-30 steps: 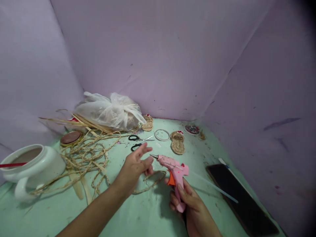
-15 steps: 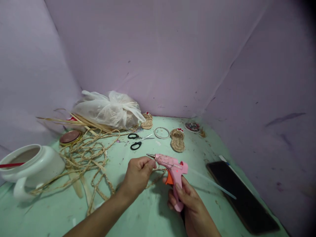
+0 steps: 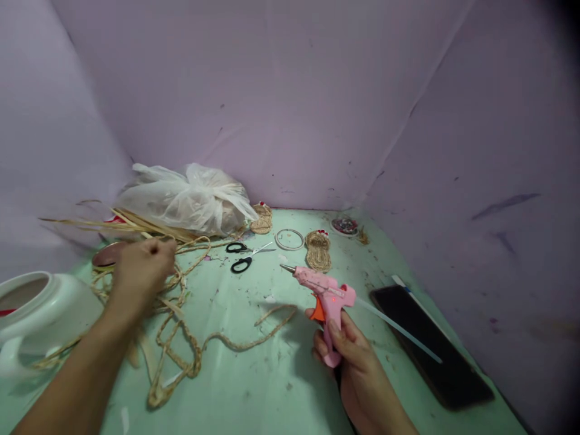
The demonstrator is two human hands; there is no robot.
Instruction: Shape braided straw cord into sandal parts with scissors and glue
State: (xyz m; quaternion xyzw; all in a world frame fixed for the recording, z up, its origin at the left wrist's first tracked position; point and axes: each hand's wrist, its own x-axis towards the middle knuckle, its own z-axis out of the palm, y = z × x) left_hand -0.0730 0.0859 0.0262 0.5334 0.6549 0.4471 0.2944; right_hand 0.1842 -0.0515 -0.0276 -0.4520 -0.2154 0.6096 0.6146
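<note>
In my right hand [image 3: 347,347] I grip a pink hot glue gun [image 3: 317,284] by its handle, a finger at the orange trigger. Its metal nozzle points left and up, and a long clear glue stick [image 3: 399,329] sticks out of the back. My left hand [image 3: 147,272], a little blurred, hangs over the pile of braided natural-fibre cord [image 3: 179,338] with its fingers curled closed. Whatever those fingers may hold is hidden. A loose cord end [image 3: 244,345] trails across the green tabletop [image 3: 254,393] between my hands.
Black-handled scissors [image 3: 242,264], a pale ring [image 3: 289,248] and two woven slipper-shaped pieces [image 3: 318,257] [image 3: 261,225] lie farther back. A knotted plastic bag [image 3: 181,199] stands by the wall. At left is a white mug-like pot [image 3: 63,314]; at right, a dark phone-like slab [image 3: 435,350].
My left hand has moved away from the glue gun's nozzle, left to above the cord pile. The cord end near the gun now lies exposed. My right hand still holds the glue gun.
</note>
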